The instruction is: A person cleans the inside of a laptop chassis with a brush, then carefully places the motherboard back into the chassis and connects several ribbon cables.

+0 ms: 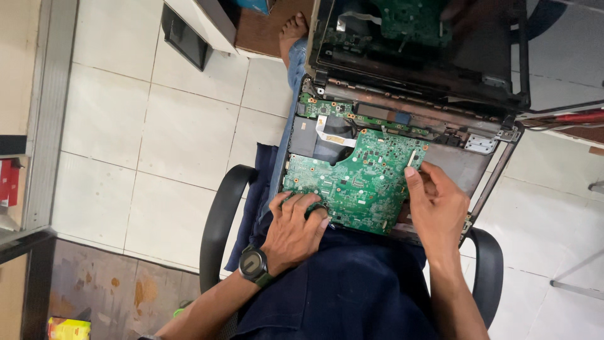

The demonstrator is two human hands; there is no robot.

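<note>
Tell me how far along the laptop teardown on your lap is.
Done: the laptop base is opened, with no keyboard or cover over its insides. In hand: the left hand presses the near edge of the green motherboard; the right hand pinches its right edge. Left: the board sits in the base, and the narrow green board by the hinge remains.

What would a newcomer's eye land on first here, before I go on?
The green circuit board at centre frame, lying in an opened laptop shell across the seated person's lap. The left hand, with a dark wristwatch, presses on the board's near left corner, and the right hand grips its right edge. Above, the dark screen mirrors the board.
</note>
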